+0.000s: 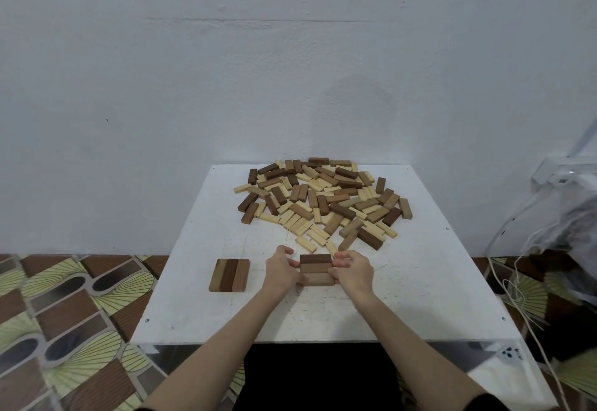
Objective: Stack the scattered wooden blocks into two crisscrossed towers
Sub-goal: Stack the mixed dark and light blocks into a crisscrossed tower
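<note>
Item: second base layer (316, 270), three rectangular wooden blocks laid side by side, long sides touching, running left to right; far block dark brown, the two nearer ones mid brown. It lies on the near middle of the white tabletop (420, 281).

Hands: left hand (280, 270) and right hand (353, 271) press the row's two short ends, each grip closed against the blocks.

Handling note: squeeze evenly from both ends so the block ends come flush and no gaps remain; a square base should carry the next layer crosswise.

Item: first base layer (229, 275), three blocks, lengths running near to far, to the left and apart.

Item: loose pile (323, 200), pale, mid and dark blocks, at the far side of the tabletop. All are smooth, straight-edged bars; the tabletop is scuffed and speckled.
</note>
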